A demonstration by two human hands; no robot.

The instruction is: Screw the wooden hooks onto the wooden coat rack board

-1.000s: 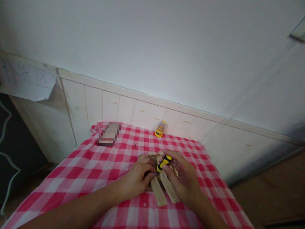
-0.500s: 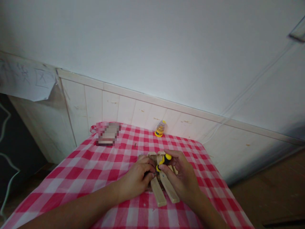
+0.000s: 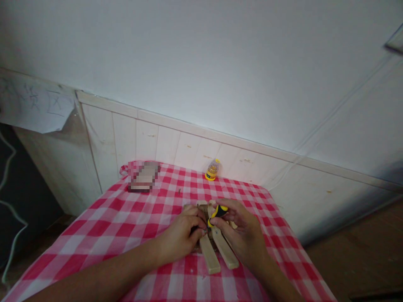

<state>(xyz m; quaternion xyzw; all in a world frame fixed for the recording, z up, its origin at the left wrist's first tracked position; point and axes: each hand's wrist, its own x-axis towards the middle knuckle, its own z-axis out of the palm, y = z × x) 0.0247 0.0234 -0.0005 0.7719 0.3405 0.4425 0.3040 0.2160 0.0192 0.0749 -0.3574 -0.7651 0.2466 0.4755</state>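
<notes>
A small wooden assembly of pale slats [image 3: 217, 253] lies on the red-and-white checked tablecloth [image 3: 126, 226]. My right hand [image 3: 242, 235] is closed around a short yellow-and-black screwdriver [image 3: 217, 214], whose tip points down and left at the wood. My left hand [image 3: 181, 233] rests on the left side of the assembly, fingers curled and pressing on it near the screwdriver tip. What lies under the fingertips is hidden.
A small yellow container [image 3: 212, 170] stands at the table's far edge by the white panelled wall [image 3: 163, 142]. A blurred brownish object [image 3: 143, 177] sits at the far left corner. A tiny dark piece [image 3: 179, 191] lies on the cloth. Floor [image 3: 362, 256] drops away right.
My right hand has turned the screwdriver slightly; the handle sits a little lower and more tilted. The left hand has stayed on the wood.
</notes>
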